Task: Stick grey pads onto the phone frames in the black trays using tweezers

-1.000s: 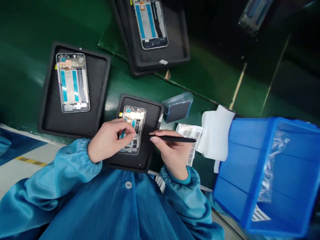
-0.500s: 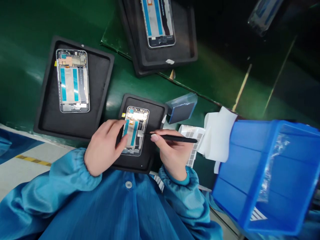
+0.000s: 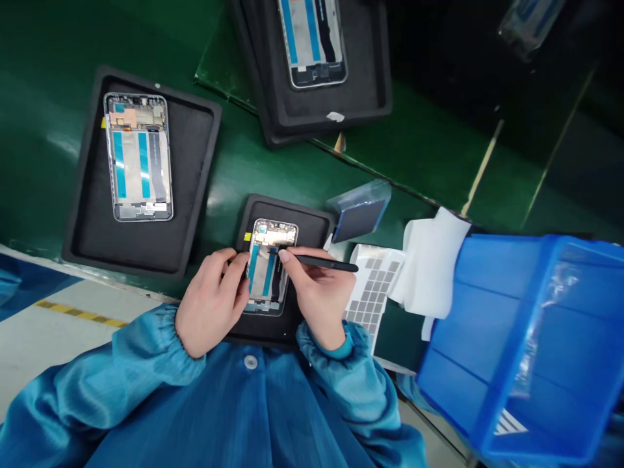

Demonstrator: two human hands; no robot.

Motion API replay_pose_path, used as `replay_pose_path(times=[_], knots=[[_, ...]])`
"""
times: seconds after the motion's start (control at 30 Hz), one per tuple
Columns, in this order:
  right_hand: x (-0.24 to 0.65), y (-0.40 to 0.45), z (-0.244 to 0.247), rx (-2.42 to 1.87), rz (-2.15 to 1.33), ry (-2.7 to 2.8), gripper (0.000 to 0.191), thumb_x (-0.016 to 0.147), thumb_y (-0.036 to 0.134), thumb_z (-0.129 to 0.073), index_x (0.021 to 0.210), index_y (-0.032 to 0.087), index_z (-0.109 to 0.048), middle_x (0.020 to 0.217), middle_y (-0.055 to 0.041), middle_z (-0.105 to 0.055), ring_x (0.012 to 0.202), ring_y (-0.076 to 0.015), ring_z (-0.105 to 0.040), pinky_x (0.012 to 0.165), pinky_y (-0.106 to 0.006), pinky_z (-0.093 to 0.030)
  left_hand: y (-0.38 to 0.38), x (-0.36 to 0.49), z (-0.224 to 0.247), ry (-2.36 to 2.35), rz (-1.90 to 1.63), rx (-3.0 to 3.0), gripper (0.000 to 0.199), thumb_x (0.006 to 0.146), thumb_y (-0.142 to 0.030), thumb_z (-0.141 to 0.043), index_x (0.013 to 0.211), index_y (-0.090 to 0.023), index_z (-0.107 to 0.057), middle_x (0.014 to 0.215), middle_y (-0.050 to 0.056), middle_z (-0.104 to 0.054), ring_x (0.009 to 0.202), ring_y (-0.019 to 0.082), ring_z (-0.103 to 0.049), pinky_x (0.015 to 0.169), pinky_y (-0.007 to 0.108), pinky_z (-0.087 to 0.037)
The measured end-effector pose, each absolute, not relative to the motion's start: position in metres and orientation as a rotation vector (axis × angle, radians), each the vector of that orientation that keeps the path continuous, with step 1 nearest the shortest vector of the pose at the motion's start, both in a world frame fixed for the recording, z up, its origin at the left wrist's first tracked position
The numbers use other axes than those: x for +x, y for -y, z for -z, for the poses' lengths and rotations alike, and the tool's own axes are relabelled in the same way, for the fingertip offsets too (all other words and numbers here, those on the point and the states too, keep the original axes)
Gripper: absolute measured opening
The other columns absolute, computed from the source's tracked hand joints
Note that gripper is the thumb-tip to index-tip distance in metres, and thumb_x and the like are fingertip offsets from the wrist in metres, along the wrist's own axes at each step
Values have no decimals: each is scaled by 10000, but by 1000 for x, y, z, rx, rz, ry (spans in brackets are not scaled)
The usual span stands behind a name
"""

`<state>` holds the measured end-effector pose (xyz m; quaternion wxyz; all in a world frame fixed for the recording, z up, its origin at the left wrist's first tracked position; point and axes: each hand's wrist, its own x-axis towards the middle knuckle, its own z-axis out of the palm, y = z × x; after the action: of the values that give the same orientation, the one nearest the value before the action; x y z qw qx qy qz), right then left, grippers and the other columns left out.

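An opened phone (image 3: 266,286) with blue strips and a bare circuit board lies in a small black tray (image 3: 312,218). At its left edge rests my left hand (image 3: 212,299), the fingers bent and apart, fingertips touching the frame. My right hand (image 3: 322,286) grips black tweezers (image 3: 326,262) from the right side. Their tips reach over the phone just below the circuit board. Whether a small piece is between the tips I cannot tell. To the right of that hand lies a white sheet of grey square stickers (image 3: 373,292).
Another opened phone (image 3: 139,156) lies in a larger black tray (image 3: 195,188) at the left. Stacked trays (image 3: 365,84) with a phone (image 3: 312,39) stand at the back. A plastic-wrapped block (image 3: 361,214), white paper (image 3: 429,266) and a blue bin (image 3: 492,292) are on the right.
The tweezers have moved up the phone, from its middle right to just below the circuit board. A small pale square at their tips no longer shows clearly. My left fingers have drawn in slightly.
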<state>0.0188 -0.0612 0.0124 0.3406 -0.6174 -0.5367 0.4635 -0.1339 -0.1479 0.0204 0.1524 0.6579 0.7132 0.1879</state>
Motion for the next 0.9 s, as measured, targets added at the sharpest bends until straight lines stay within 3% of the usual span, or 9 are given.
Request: replay_pose_path(times=[0.63,0.9], knots=[[22,69,-6,-1639,-1205,1427,141,785,337,-814,848,214,-788,782,-24,-780,617,-165,-692,577,-295,-594,145,-135,-15,-2034,-526,1904,360,916,-157,-541,1276,-167,-552,1134,132,-586,975,240,-627,858,369,-553],[23,69,-5,-1622,-1204,1437,106,785,304,-821,847,224,-790,774,-9,-776,601,-145,-676,579,-271,-580,142,-136,-18,-2012,-478,2006,332,916,-167,-567,1241,-105,-598,1111,150,-601,940,252,-576,828,385,-536]])
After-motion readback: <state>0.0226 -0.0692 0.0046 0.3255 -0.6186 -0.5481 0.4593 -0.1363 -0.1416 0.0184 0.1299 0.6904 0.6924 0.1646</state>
